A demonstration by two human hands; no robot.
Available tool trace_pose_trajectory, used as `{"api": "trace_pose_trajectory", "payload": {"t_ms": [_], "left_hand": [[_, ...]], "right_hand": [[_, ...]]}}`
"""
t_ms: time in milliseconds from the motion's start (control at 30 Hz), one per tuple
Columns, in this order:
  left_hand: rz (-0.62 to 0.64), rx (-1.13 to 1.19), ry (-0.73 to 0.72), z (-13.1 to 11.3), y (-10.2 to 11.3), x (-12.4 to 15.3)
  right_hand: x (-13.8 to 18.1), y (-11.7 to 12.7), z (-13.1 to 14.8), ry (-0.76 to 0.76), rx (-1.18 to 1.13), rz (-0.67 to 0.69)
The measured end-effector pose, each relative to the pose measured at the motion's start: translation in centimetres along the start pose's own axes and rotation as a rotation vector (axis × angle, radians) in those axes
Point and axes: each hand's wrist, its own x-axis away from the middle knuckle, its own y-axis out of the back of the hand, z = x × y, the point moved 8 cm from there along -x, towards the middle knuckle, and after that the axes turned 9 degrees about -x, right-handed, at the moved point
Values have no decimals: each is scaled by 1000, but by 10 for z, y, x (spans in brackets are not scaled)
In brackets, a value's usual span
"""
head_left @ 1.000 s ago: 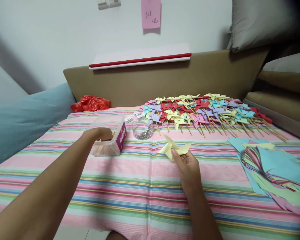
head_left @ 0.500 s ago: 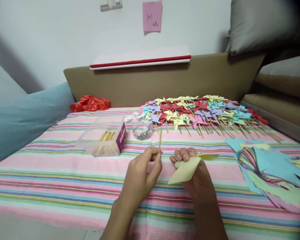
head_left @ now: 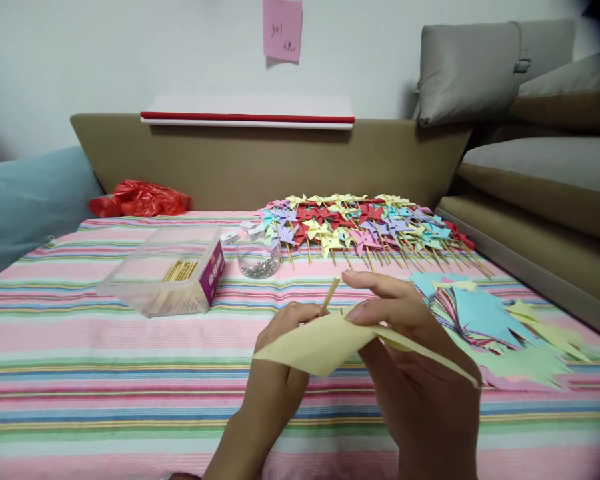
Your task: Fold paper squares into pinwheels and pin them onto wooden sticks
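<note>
My left hand (head_left: 283, 347) is closed round a thin wooden stick (head_left: 331, 293), whose upper end sticks out above the fingers. In my right hand (head_left: 415, 340) a pale yellow paper pinwheel (head_left: 315, 345) is pinched between thumb and fingers, close against the stick. Its folded blades spread to the left and right, covering part of both hands. Whether paper and stick touch, I cannot tell. Beyond my hands stands a clear round tub (head_left: 259, 260) of small metal pins. To its left is a clear plastic box (head_left: 180, 303) of wooden sticks.
Finished pinwheels (head_left: 360, 227) in many colours lie in rows at the back. A stack of cut coloured paper (head_left: 485, 317) spreads at the right. A red plastic bag (head_left: 145, 200) sits back left, and cushions (head_left: 540, 173) are piled at the right on the striped cloth's edge.
My right hand has turned over and brought the yellow paper left, up against the stick. The stick now leans to the right. The camera view has shifted to the right.
</note>
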Motion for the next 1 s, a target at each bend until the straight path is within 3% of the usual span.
{"api": "trace_pose_trajectory", "payload": {"t_ms": [333,1000], "left_hand": [[-30,-45,-149,-11,11,-4],[-5,-90,-202,-16,12,-5]], "right_hand": [[-3,4,2,81,-66,42],[-2,9,-5,28,-117,-15]]}}
